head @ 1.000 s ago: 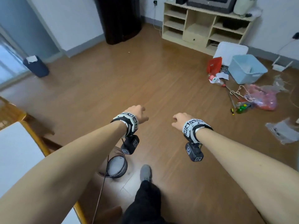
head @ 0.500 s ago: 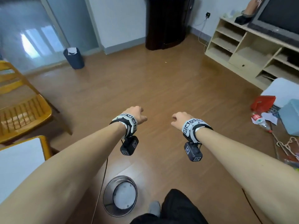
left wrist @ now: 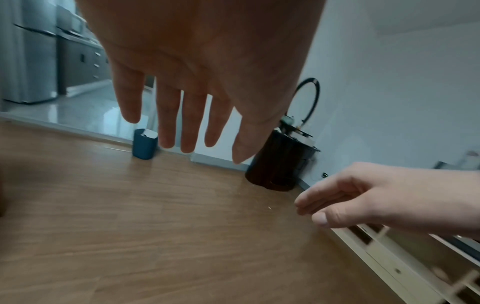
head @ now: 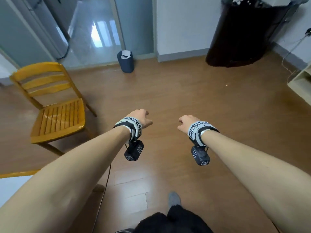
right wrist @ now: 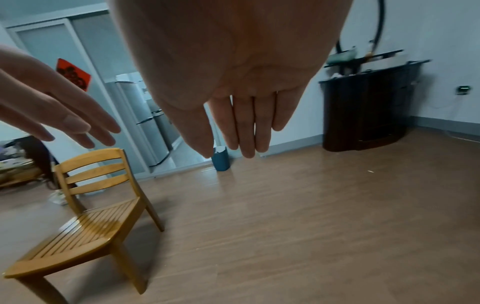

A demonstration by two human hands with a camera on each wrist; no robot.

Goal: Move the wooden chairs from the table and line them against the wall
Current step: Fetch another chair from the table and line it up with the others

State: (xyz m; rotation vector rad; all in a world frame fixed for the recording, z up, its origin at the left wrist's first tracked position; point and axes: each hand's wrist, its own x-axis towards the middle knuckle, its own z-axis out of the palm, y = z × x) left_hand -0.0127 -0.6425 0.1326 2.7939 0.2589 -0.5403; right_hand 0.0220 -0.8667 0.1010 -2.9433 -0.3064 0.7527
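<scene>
A yellow wooden chair [head: 55, 113] with a slatted seat and back stands on the floor at the left; the right wrist view shows the chair [right wrist: 88, 224] low on the left too. The corner of the white table with a wooden rim [head: 18, 174] shows at the lower left. My left hand [head: 143, 117] and right hand [head: 185, 121] hover side by side over the bare floor, right of the chair, both empty. The fingers of the left hand [left wrist: 182, 115] and of the right hand [right wrist: 244, 123] hang straight and relaxed.
A small dark blue bin [head: 125, 61] stands by the glass sliding door [head: 94, 31]. A dark cabinet [head: 247, 32] fills the far right corner, with a cable on the floor beside it. A pale shelf unit [head: 301, 81] juts in at the right. My foot [head: 174, 199] is below.
The view has swung left: the shelf unit and floor clutter slid out to the right, and the chair and glass door came into view. Both hands kept their pose.
</scene>
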